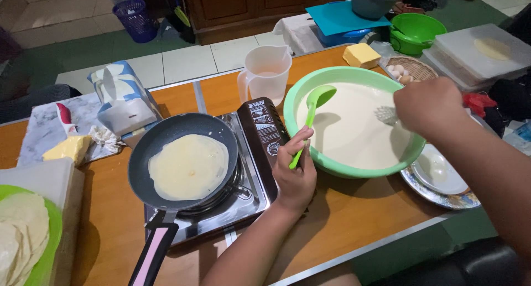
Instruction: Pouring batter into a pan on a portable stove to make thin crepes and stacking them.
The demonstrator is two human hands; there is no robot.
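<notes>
My left hand (294, 172) grips the handle of a green ladle (312, 112) whose scoop hangs over the rim of a large light-green bowl (326, 84) full of pale batter. My right hand (428, 106) holds a wire whisk (385, 115) with its head dipped in the batter at the bowl's right side. To the left, a dark frying pan (160, 139) with a pink and black handle sits on a portable gas stove (257, 147). A thin pale crepe (188, 165) lies in the pan.
A clear measuring jug (265, 70) stands behind the stove. A tissue pack (123, 95), butter block (67, 147) and red knife (64, 117) lie at left. Stacked crepes (19, 230) sit on a green plate. A patterned plate (442, 181), egg basket (409, 69) and yellow sponge (361, 55) are at right.
</notes>
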